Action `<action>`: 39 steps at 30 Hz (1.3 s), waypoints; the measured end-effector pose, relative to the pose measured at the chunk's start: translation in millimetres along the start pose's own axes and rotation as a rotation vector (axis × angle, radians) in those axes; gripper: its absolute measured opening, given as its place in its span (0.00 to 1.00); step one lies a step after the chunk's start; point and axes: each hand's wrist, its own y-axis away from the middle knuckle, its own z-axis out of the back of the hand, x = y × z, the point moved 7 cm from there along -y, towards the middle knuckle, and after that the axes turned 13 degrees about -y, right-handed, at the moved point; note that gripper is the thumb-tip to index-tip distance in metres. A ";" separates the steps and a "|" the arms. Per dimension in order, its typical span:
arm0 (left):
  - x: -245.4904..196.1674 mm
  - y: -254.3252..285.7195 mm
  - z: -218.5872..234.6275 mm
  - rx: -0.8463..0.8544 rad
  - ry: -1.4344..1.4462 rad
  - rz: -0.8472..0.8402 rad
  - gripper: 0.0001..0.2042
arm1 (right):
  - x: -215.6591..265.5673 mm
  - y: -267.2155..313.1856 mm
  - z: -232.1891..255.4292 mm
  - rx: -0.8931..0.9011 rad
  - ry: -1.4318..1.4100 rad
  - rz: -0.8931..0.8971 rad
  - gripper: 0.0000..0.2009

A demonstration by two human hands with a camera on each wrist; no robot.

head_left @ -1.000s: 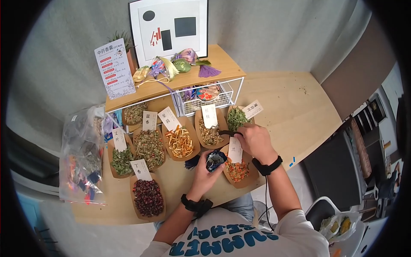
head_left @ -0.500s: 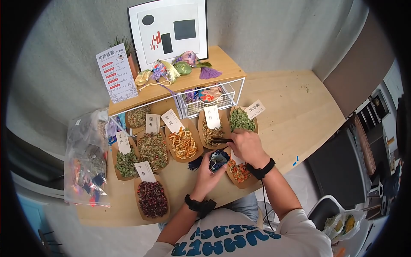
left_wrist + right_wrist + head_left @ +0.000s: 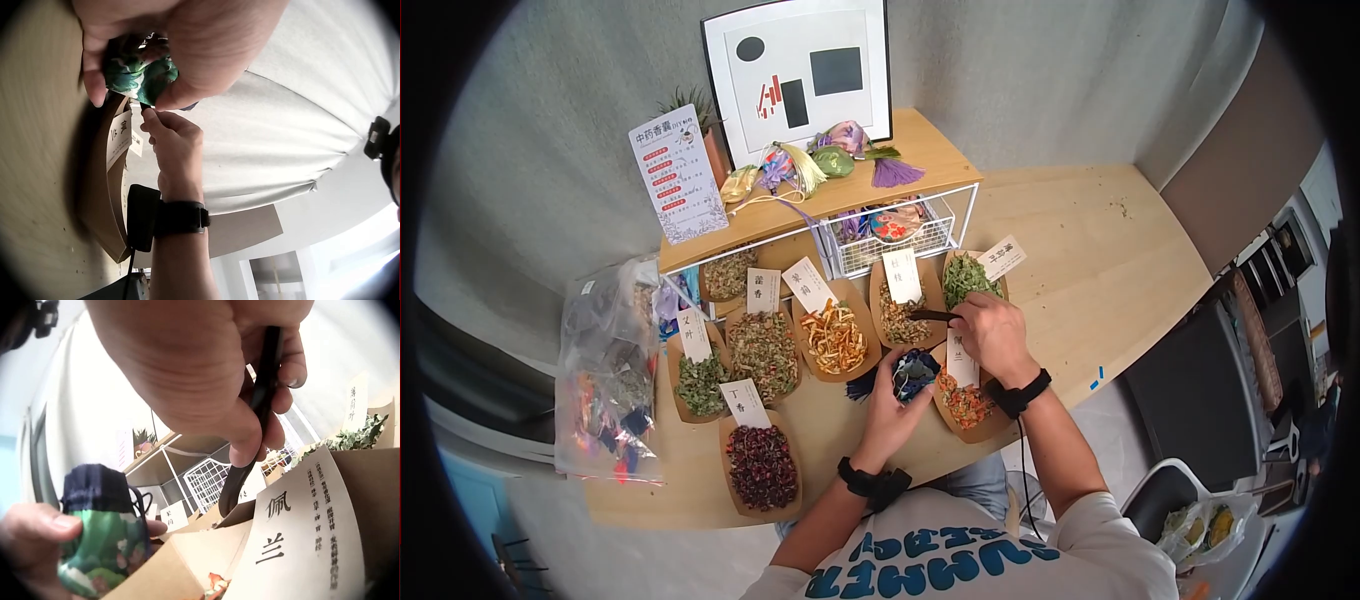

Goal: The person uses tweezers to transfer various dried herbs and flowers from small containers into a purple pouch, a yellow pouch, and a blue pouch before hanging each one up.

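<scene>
My left hand (image 3: 890,415) grips a small fabric drawstring pouch (image 3: 99,519), navy at the neck and green with a printed pattern below. The pouch's mouth faces up in the head view, and a dark tassel (image 3: 861,384) hangs out beside it. In my right hand (image 3: 997,338) is a slim black utensil (image 3: 265,372), pinched between thumb and fingers; its far end is over a tray of chopped brown herbs (image 3: 905,322). Below my right wrist stands a cardboard tray (image 3: 181,550) of orange-red bits, with a white label card (image 3: 300,531) upright in it.
More paper trays surround the hands: orange peel strips (image 3: 836,338), green leaves (image 3: 972,280), mixed herbs (image 3: 763,355) and dark red buds (image 3: 762,468). Behind them stands a wooden shelf (image 3: 940,160) with a white wire basket (image 3: 890,245). A clear plastic bag (image 3: 605,370) lies left.
The black utensil dips into the brown herb tray half a second ago and now sits slightly higher, my right hand having shifted a little. The left hand keeps the pouch; the whole view drifts slightly.
</scene>
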 end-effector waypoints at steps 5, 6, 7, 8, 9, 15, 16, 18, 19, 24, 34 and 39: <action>4.8 0.1 -0.6 0.003 0.061 0.047 0.33 | 8.8 -1.2 38.8 -0.132 -0.144 -0.026 0.05; 6.0 -0.6 -0.9 0.029 0.068 0.068 0.34 | 11.3 -0.2 47.6 -0.123 -0.225 -0.041 0.06; 7.1 -0.9 -1.7 0.053 0.075 0.088 0.34 | 15.4 2.4 56.4 -0.115 -0.227 -0.038 0.06; 7.7 -1.0 -1.0 0.045 0.079 0.091 0.34 | 19.2 6.9 62.2 -0.078 -0.312 -0.044 0.07; 6.4 -1.1 -0.4 0.040 0.050 0.067 0.34 | 23.7 11.1 66.8 -0.040 -0.397 -0.051 0.07; 7.5 -0.7 -3.1 0.037 0.066 0.047 0.36 | 43.0 21.0 66.2 0.066 -0.372 0.053 0.09; 7.0 -1.8 -1.6 0.023 0.068 0.035 0.37 | 36.1 19.3 66.0 0.038 -0.375 -0.026 0.09; 6.5 -1.8 -0.1 0.012 0.057 0.029 0.37 | 24.5 14.2 60.3 0.005 -0.378 -0.103 0.09; 6.0 -1.0 -0.2 0.004 0.049 0.028 0.37 | 18.5 10.5 53.6 -0.009 -0.271 -0.102 0.09; 3.8 -1.7 -3.3 0.058 0.064 0.033 0.36 | 21.4 -13.1 10.9 0.053 -0.090 -0.033 0.07; 6.7 1.7 -7.8 0.048 0.080 0.025 0.29 | -11.8 -5.4 3.1 0.077 0.033 -0.072 0.07; 1.1 2.0 -3.8 -0.026 0.010 -0.125 0.31 | -9.1 -11.3 -6.4 0.105 -0.027 -0.142 0.06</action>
